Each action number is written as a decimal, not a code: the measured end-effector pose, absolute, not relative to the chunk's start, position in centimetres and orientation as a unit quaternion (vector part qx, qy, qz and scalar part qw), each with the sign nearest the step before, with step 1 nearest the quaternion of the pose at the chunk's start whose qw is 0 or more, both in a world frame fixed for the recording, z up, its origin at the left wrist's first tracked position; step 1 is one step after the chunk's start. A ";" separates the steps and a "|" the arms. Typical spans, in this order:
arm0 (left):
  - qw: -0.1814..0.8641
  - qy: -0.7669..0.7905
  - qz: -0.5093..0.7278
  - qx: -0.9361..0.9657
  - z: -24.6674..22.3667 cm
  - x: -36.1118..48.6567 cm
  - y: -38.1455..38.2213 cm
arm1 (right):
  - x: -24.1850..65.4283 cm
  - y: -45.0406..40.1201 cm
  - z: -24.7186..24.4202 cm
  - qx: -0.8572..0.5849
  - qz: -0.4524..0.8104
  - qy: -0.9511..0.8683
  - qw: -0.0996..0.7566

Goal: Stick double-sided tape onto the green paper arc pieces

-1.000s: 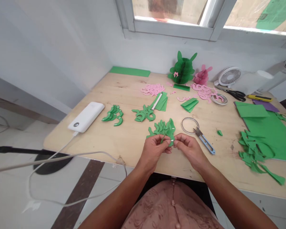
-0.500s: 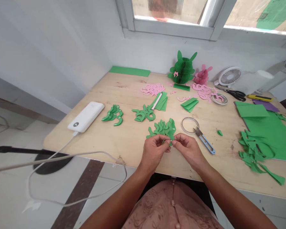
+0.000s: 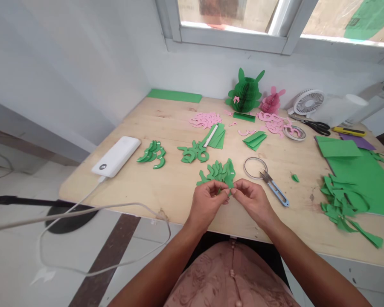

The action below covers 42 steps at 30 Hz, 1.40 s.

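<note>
Left hand (image 3: 207, 204): thumb and fingertips nearly closed, pinching a green paper piece (image 3: 229, 183) at its near end. Right hand (image 3: 252, 199): same pinch, tips close to the left ones, on the same piece or its edge; exact contact hidden by fingers. Piece sits between the hands, just beyond the fingertips. Two-sided grip probably keeps the thin paper steady for fine fingertip work. Forearms come in low from the near edge, likely for support.

Just beyond left hand: cluster of cut green shapes (image 3: 213, 170), overlapping, probably kept there for easy reach. Farther out, ahead and left: green ring-like cutouts (image 3: 192, 152), then curved green pieces (image 3: 153, 152) with white strips, seemingly grouped by kind. White power bank (image 3: 116, 156) far left of left hand, cable plugged in.

Ahead of right hand: tape ring (image 3: 255, 167), blue-handled snips (image 3: 275, 188) just beside it, blades toward the ring, likely parked within reach. Scraps (image 3: 342, 200) far right, apart from the shapes, presumably offcuts.

Straight ahead at the back: green paper figure (image 3: 245, 96), pink one beside it, perhaps as models. Surface is pale wood tabletop (image 3: 176, 200), against a white wall under a window (image 3: 230, 38); tiled floor at left.
</note>
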<state>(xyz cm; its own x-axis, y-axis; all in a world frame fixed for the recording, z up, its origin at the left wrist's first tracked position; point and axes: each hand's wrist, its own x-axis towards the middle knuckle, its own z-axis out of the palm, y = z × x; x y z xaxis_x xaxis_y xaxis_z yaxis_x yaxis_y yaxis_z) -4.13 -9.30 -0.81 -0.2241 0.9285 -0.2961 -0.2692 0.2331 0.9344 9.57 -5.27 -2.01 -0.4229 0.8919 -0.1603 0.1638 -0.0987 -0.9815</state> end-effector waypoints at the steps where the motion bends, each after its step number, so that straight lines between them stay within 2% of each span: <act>1: 0.545 0.564 0.544 0.300 -0.9 -4.2 -9.3 | 9.6 -5.3 -2.0 -0.443 0.591 -0.602 0.305; 18: 0.562 0.564 0.527 0.299 -0.9 -4.2 -9.2 | 9.5 -5.4 -1.6 -0.463 0.523 -0.653 0.294; 32: 0.608 0.542 0.514 0.268 0.4 -4.6 -9.7 | 10.0 -5.3 -2.2 -0.451 0.561 -0.623 0.307; 42: 0.588 0.552 0.520 0.281 -0.1 -4.2 -9.7 | 9.8 -5.7 -1.7 -0.444 0.581 -0.603 0.319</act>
